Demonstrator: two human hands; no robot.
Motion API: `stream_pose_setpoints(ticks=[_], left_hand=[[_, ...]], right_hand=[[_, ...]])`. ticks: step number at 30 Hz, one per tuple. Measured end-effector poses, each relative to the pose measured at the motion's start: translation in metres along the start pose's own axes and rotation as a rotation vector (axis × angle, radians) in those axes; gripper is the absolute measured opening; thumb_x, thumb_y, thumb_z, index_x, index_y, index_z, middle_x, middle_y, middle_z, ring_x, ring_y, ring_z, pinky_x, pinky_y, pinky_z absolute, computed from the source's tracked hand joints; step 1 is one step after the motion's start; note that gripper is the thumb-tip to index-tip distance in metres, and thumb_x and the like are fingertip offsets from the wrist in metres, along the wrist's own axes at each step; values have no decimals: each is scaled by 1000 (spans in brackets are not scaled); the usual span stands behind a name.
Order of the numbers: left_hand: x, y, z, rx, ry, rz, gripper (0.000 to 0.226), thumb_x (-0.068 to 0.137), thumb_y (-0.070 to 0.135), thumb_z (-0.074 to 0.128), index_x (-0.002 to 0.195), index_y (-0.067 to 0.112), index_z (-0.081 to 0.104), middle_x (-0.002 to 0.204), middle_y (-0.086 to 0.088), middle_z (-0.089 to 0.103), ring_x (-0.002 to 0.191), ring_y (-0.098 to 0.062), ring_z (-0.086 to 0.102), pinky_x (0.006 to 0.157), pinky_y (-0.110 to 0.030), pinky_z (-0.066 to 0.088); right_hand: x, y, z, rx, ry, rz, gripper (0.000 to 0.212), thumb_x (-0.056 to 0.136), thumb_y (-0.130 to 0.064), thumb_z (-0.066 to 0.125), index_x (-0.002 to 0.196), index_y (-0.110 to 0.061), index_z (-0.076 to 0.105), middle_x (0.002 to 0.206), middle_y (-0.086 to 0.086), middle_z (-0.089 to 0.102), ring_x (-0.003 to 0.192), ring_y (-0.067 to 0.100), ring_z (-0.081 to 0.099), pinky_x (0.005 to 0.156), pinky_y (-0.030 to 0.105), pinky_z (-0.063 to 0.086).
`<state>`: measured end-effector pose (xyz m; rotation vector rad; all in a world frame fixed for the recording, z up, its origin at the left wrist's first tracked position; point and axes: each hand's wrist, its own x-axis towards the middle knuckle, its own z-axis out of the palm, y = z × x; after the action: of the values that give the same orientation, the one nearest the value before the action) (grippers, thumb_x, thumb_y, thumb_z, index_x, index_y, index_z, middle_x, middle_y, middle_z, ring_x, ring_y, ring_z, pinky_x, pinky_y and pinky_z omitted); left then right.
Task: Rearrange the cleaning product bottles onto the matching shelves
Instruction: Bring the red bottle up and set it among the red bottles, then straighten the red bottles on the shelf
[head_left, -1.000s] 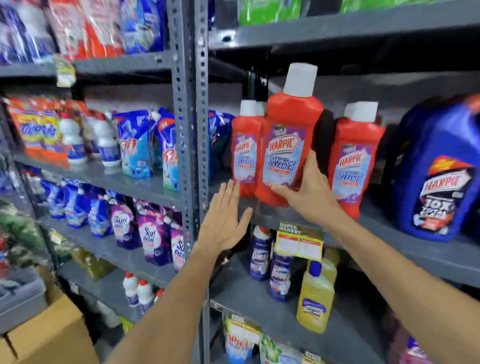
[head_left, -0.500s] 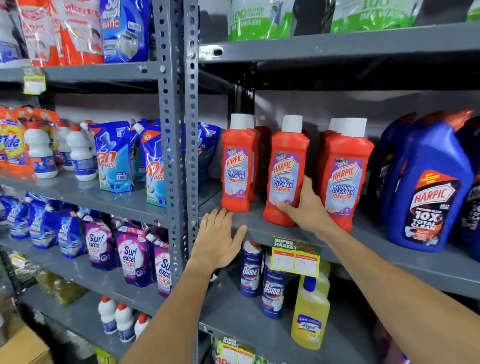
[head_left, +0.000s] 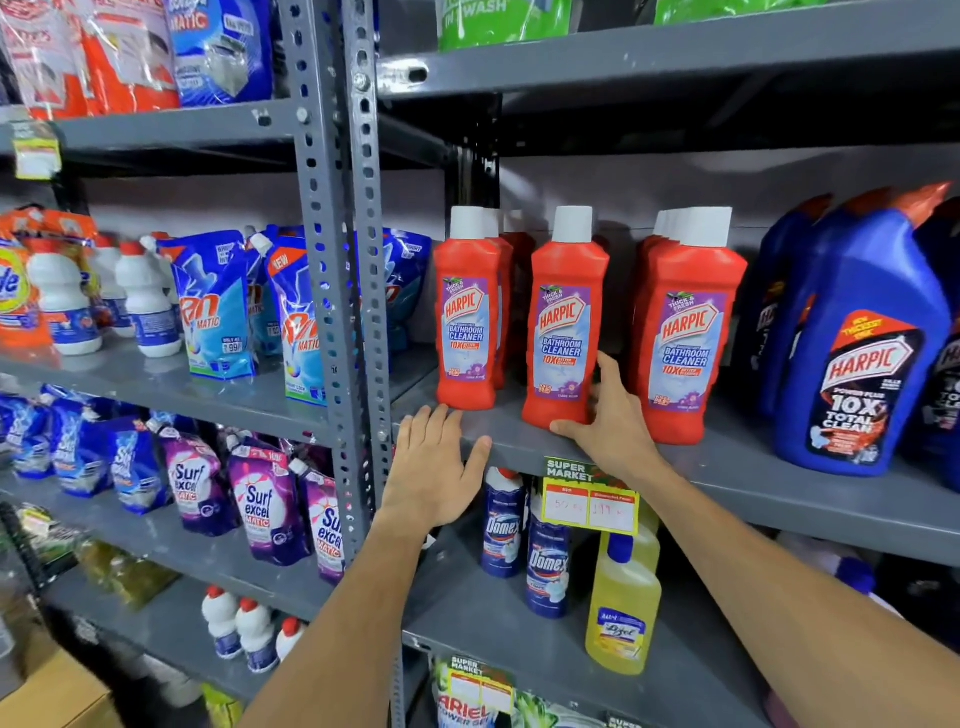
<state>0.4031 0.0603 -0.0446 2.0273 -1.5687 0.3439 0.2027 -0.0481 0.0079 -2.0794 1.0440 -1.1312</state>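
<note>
The middle red bottle (head_left: 564, 322) of bathroom cleaner stands upright near the front edge of the grey shelf (head_left: 779, 467), with a gap on each side between it and the other red bottles. The right hand (head_left: 613, 415) is at its lower right side: the thumb lies along the base in front and the fingers curve round the side toward the back, so the hand is loosely cupped on the bottle, which rests on the shelf. The left red bottle (head_left: 467, 312) stands apart to the left, with more red ones behind it, and a row of red bottles (head_left: 685, 332) stands just to the right of the hand. The left hand (head_left: 434, 467) is flat and open with fingers spread, holding nothing, its fingertips reaching the shelf's front edge just below the left bottle. A big blue bottle (head_left: 862, 353) stands further right on the same shelf. A yellow price tag (head_left: 589, 506) hangs from the shelf edge below the right wrist
</note>
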Motion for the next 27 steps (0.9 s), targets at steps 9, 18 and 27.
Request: stream_pose_setpoints(ticks=[9, 18, 27], left_hand=[[-1, 3, -3, 10, -3, -1, 66, 101, 52, 28, 151, 9, 31, 158, -10, 33, 149, -29, 19, 123, -43, 2], [-3, 1, -5, -22, -2, 11, 65, 100, 52, 30, 149, 9, 33, 157, -10, 35, 149, -28, 20, 123, -42, 2], [-16, -10, 1, 12, 25, 74, 79, 99, 61, 22, 158, 12, 4, 168, -7, 2, 154, -23, -10, 123, -37, -8]], right_hand=[[5, 2, 5, -12, -19, 21, 103, 80, -14, 86, 157, -27, 18, 146, 12, 53, 135, 31, 52, 108, 56, 48], [2, 3, 4, -5, 40, -13, 111, 75, -15, 90, 160, -18, 18, 148, 11, 54, 134, 30, 54, 110, 51, 47], [-18, -7, 2, 84, 178, -147, 107, 74, -26, 90, 158, -19, 24, 150, 8, 49, 137, 17, 47, 115, 40, 42]])
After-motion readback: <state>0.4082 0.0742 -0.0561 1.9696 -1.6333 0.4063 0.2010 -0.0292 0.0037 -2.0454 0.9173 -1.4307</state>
